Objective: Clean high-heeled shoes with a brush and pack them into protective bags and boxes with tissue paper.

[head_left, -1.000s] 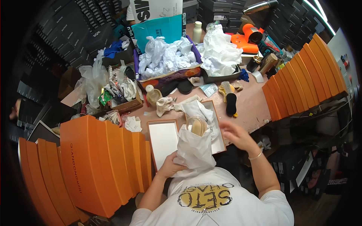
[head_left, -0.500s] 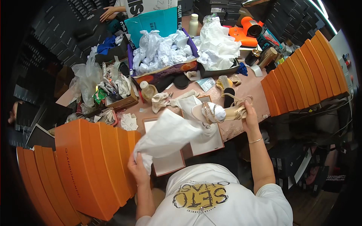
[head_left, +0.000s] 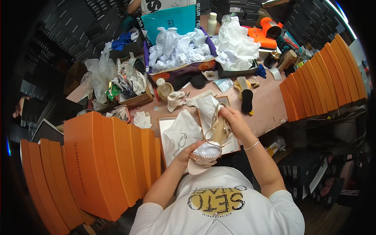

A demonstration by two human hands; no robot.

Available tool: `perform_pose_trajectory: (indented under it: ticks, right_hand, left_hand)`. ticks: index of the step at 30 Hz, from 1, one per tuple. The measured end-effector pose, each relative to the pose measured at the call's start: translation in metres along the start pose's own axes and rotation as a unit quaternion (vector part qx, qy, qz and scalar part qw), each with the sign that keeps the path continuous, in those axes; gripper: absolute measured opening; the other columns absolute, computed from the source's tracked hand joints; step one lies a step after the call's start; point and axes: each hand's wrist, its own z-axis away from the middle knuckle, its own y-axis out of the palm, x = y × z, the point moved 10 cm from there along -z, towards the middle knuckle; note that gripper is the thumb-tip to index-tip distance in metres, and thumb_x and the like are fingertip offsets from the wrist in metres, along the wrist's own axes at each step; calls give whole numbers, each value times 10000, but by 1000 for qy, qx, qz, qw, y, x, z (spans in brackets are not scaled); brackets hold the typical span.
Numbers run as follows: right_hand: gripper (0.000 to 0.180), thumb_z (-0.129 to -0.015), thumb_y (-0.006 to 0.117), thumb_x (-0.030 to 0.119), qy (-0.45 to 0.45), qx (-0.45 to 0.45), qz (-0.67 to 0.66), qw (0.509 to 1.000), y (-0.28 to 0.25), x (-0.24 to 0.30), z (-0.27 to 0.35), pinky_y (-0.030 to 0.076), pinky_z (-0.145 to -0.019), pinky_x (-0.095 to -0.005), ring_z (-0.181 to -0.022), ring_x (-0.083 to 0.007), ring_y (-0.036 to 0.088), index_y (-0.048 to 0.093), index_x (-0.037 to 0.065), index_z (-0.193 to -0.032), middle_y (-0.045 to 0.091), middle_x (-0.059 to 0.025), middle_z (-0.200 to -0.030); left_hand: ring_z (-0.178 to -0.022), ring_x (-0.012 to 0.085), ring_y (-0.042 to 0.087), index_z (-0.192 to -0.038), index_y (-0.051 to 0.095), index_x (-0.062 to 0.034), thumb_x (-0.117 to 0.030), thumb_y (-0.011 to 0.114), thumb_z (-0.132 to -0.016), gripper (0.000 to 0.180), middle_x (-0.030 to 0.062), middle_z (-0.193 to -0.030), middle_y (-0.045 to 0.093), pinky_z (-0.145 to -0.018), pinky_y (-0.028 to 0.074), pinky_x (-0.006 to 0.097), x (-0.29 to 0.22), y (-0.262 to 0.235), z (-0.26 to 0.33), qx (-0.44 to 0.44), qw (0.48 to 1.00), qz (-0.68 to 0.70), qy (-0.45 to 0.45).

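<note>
Fingers of both hands grip the beige sandal [head_left: 211, 145]: left [head_left: 187, 153] under toe, right [head_left: 235, 121] at straps.

A beige sandal [head_left: 211, 143] with pale studded strap, white dust bag [head_left: 181, 135], orange boxes [head_left: 105, 156], pink tabletop [head_left: 266, 105].

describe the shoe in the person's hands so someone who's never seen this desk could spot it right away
Start at the pink table, between the rows of orange boxes, and find the open shoebox at its near edge. Just above it, both hands hold a beige strappy sandal: left hand at the toe, right hand on the straps. Its beaded toe band and white paper stuffing set it apart from the loose paper around.
</note>
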Motion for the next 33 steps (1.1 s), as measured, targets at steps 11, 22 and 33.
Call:
perform_pose_trajectory:
  ticks: [11, 22, 33]
  right_hand:
    - [585, -711, 696, 126, -305, 171, 514, 783, 120, 41, 95, 354, -913, -405, -1156, -275, 455, 498, 152, -1261, 501, -91, -1217]
    - [583, -742, 686, 191, -249, 162, 522, 800, 135, 23, 96, 362, -887, -396, -1076, -287, 497, 460, 20, -1252, 521, -139, -1161]
    - [472, -743, 719, 160, -174, 172, 455, 856, 105, 1, 91, 390, -902, -402, -1036, -322, 499, 515, 25, -1147, 531, -147, -1078]
  left_hand:
    - [-1138, 260, 551, -1372, 361, -75, -419, 441, -961, 543, 140, -1294, 493, -940, 490, 403, -11, -5, 15, -32, 987, 143, 70]
    - [-1173, 276, 525, -1350, 385, -51, -537, 443, -921, 651, 153, -1299, 501, -959, 459, 454, -27, -25, 18, -102, 958, 195, 183]
    - [-1050, 262, 600, -1254, 479, -41, -527, 481, -912, 594, 142, -1171, 585, -901, 506, 410, 5, -19, 16, -101, 976, 154, 120]
